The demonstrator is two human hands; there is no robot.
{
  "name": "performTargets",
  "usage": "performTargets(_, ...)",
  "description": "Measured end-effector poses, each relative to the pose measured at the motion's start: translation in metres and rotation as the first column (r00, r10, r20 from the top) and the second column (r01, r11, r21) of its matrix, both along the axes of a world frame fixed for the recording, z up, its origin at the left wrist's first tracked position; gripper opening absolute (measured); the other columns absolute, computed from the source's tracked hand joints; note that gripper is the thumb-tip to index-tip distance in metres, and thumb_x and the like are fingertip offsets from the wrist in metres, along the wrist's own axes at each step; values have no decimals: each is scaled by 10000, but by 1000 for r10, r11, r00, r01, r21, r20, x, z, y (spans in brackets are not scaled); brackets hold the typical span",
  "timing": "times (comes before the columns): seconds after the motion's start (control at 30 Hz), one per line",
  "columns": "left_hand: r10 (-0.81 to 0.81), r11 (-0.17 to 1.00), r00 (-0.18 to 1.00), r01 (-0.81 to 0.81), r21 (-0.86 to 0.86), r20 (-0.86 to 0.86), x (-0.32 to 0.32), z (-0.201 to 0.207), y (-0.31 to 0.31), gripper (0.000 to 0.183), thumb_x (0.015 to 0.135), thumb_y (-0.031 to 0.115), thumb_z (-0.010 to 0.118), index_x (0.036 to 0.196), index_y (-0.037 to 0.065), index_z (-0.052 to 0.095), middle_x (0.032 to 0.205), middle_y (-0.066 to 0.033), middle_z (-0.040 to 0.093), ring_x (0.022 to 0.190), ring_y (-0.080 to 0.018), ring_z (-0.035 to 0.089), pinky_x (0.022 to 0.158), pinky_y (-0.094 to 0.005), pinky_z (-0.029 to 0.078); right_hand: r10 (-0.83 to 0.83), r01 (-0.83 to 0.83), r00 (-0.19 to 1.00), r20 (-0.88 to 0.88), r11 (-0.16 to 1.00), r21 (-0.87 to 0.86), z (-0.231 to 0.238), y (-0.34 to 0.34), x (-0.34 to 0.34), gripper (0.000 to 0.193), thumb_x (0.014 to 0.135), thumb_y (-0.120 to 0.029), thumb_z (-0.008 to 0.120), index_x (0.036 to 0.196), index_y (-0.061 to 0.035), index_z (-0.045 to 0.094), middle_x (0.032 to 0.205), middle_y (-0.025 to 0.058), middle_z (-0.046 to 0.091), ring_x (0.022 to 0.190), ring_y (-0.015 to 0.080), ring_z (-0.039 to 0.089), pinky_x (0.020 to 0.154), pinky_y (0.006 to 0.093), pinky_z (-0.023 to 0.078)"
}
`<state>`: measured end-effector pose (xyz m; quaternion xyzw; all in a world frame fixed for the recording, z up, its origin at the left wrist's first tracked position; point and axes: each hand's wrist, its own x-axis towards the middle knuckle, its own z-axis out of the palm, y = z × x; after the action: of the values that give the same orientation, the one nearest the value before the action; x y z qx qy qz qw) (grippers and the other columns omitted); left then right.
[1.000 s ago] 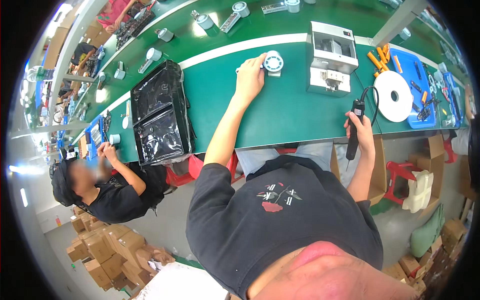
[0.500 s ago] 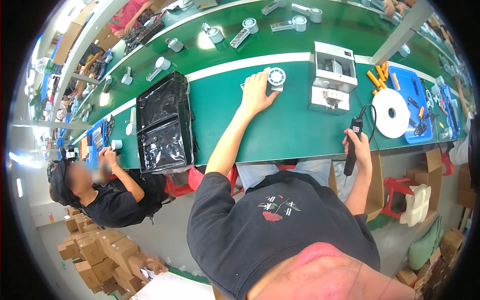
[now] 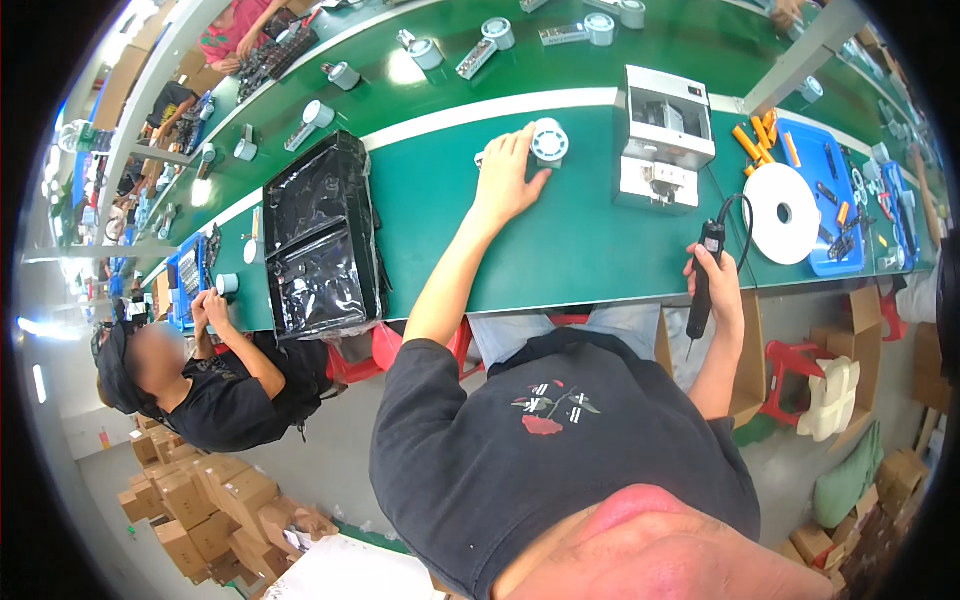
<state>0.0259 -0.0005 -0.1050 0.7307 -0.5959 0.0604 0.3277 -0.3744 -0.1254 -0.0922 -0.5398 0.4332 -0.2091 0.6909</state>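
My left hand [image 3: 506, 182] reaches out over the green bench, its fingers curled round a pale grey-white device with a round slotted end [image 3: 549, 142]. The round end faces up beside my thumb, while the rest of the device is mostly hidden under my fingers. Near the bench's front edge, my right hand [image 3: 724, 290] grips a black electric screwdriver [image 3: 711, 242]. Its thin bit points down, towards me, and a black cord loops from its upper end. The screwdriver is well apart from the device.
A white machine [image 3: 662, 135] stands between my hands, farther back. To the right are a white reel [image 3: 782, 214], orange-handled pieces [image 3: 752, 143] and a blue tray [image 3: 838, 262]. Black plastic-lined trays [image 3: 318, 235] lie left. Similar devices sit on the green belt [image 3: 400, 105]. A co-worker [image 3: 240, 360] sits left.
The whole view has shifted slightly, so the bench appears higher. The device's round end shows a little more of its side. Both hands keep their hold.
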Motion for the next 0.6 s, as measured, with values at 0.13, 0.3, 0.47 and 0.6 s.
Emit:
performTargets(0.13, -1, 997, 999, 4, 72, -40, 6, 4, -2, 799, 825, 216, 873, 1523, 65, 514, 1283, -169, 684, 1256, -372, 610, 1093, -488, 465, 3, -3, 1000, 5, 1000, -6, -2, -1, 0, 361, 1045, -335, 724, 1115, 15, 671, 782, 75, 689, 530, 117, 619, 478, 265, 477)
performTargets(0.3, 3, 990, 995, 11, 138, -101, 10, 10, -3, 761, 842, 217, 859, 1517, 75, 538, 1323, -148, 686, 1255, -346, 622, 1084, -470, 488, -1, 1, 1000, -10, 1000, -5, 0, -1, 1, 363, 1045, -339, 722, 1118, 14, 674, 782, 73, 689, 533, 117, 618, 478, 266, 474)
performTargets(0.47, -4, 989, 995, 19, 146, -101, 14, 11, 0, 748, 842, 204, 852, 1513, 77, 546, 1351, -145, 678, 1265, -344, 619, 1090, -467, 490, 8, -8, 1000, -1, 1000, -1, -1, -1, 1, 364, 1046, -339, 722, 1126, 13, 674, 784, 71, 689, 535, 117, 618, 484, 265, 476)
performTargets(0.6, -10, 991, 996, 22, 135, -86, 14, 16, 0, 733, 842, 180, 844, 1505, 76, 551, 1343, -147, 675, 1254, -345, 621, 1081, -459, 495, 12, -13, 1000, -25, 1000, -12, 0, 0, 0, 317, 1070, -321, 669, 1142, -13, 681, 796, 68, 682, 547, 116, 615, 486, 267, 480)
